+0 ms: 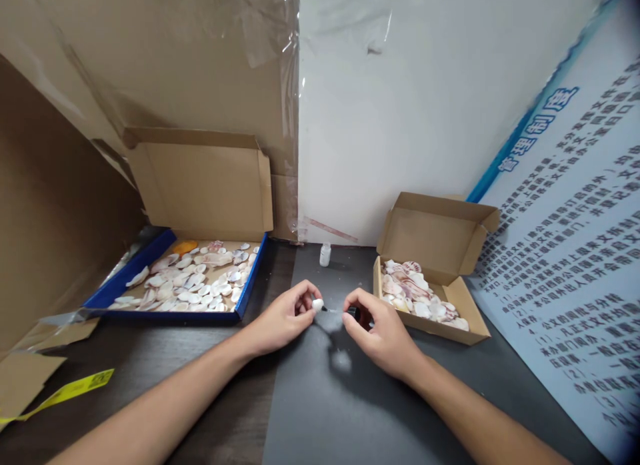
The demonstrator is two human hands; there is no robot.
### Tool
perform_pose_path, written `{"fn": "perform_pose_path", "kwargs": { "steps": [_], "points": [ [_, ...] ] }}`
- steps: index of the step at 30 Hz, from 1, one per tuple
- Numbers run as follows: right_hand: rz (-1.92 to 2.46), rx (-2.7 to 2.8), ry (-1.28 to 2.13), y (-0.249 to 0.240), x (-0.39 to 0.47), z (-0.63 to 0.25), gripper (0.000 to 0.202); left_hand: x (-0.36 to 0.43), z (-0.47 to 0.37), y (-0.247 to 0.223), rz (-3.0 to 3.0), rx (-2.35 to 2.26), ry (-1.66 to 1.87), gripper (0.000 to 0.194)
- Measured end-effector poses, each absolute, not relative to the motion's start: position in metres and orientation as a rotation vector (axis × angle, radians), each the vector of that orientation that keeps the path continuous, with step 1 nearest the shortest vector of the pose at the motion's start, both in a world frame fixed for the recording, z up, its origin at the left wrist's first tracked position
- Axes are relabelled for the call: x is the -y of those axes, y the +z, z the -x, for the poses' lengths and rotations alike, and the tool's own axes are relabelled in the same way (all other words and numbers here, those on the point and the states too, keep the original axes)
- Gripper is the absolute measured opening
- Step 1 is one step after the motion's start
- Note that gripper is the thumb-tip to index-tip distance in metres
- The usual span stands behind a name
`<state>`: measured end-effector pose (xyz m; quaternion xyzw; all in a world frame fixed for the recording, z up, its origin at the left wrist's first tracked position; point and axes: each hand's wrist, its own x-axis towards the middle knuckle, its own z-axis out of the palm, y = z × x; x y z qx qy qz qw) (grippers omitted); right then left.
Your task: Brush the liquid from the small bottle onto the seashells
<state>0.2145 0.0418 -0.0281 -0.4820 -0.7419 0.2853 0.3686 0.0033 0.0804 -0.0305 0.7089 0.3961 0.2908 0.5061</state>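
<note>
Pinched between the fingertips of my left hand point(287, 317) is a small white shell point(317, 305). My right hand point(375, 328) grips a black brush cap point(354, 312), its thin, pale stem pointing left. The stem's dark tip point(325, 309) is at the shell's right edge; whether it touches cannot be made out. Beyond both hands a small white bottle point(325, 255) stands upright on the dark grey mat point(313, 411), with no cap on it.
At the left, a blue-sided cardboard box point(253, 278) with its lid up holds many loose shells point(193, 285). A smaller brown box point(475, 311) with more shells point(417, 291) stands right. Cardboard and white panels rise behind; a printed sheet point(565, 251) leans right. A yellow strip point(75, 389) lies left.
</note>
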Motion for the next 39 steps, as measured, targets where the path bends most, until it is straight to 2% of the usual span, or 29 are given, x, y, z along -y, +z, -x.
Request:
{"fn": "perform_pose_path", "kwargs": {
  "steps": [16,39],
  "points": [
    [1.179,1.920,0.718,-0.0293,-0.0417,-0.2141,0.009,-0.0808,-0.0024,-0.0326,-1.733,-0.948,0.701,0.019],
    [1.196,1.871,0.712,-0.0261,-0.0407,-0.2135,0.007,-0.0809,-0.0027,-0.0322,-1.732,-0.950,0.700,0.019]
  ]
}}
